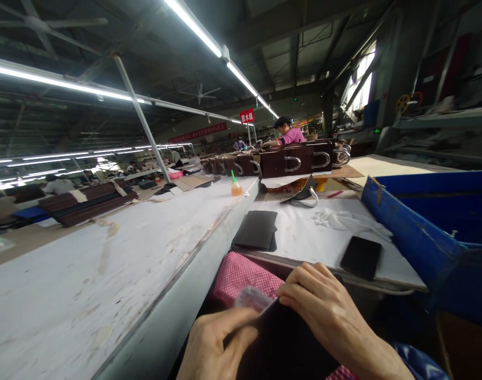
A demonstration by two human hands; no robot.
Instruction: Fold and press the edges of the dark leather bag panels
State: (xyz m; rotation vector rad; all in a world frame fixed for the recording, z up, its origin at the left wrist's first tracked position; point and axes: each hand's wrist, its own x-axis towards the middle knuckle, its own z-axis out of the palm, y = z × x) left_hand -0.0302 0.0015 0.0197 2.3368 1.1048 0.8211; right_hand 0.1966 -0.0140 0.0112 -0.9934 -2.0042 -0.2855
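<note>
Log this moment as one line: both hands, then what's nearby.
left hand: holding dark piece | right hand: holding its upper edge | nearby: black phone, dark flat pieces, blue bin

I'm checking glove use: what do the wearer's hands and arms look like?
The bare left hand and bare right hand wear no gloves or visible rings; the left is partly blurred. The visible right forearm shows no watch or sleeve; the left is out of frame.

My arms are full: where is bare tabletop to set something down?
Roomiest: the left white table, this side of the orange bottle. Smaller: between the black pieces and phone. Crowded: beyond the phone, around the white cloth.
</note>
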